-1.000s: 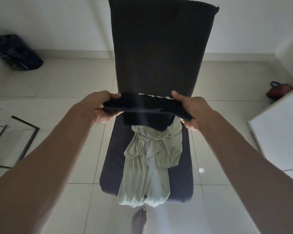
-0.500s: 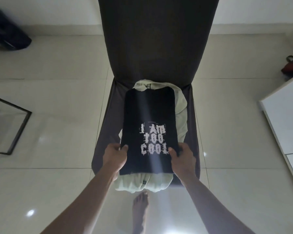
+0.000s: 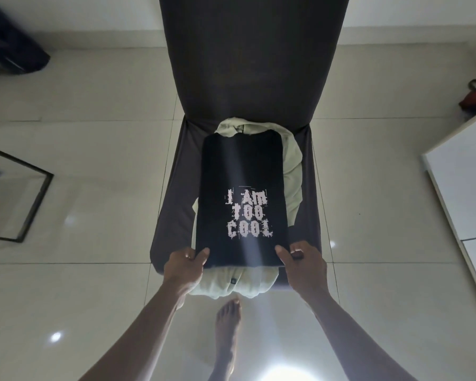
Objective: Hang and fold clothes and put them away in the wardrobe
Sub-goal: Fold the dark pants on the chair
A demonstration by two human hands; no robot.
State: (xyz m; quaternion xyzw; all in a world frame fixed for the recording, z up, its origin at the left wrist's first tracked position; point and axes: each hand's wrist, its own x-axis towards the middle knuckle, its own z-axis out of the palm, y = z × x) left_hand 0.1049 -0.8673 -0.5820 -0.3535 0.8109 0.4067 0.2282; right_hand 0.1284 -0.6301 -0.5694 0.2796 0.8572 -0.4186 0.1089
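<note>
Folded black tee with "I AM TOO COOL" print lies flat on a crumpled pale green garment on the dark chair seat. Left hand pinches its near left corner, right hand pinches the near right corner, thumbs on top. One bare foot on the tiled floor below.

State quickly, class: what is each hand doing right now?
Left hand: closed, pinching the near left corner of the folded black T-shirt.
Right hand: closed, pinching its near right corner.
</note>
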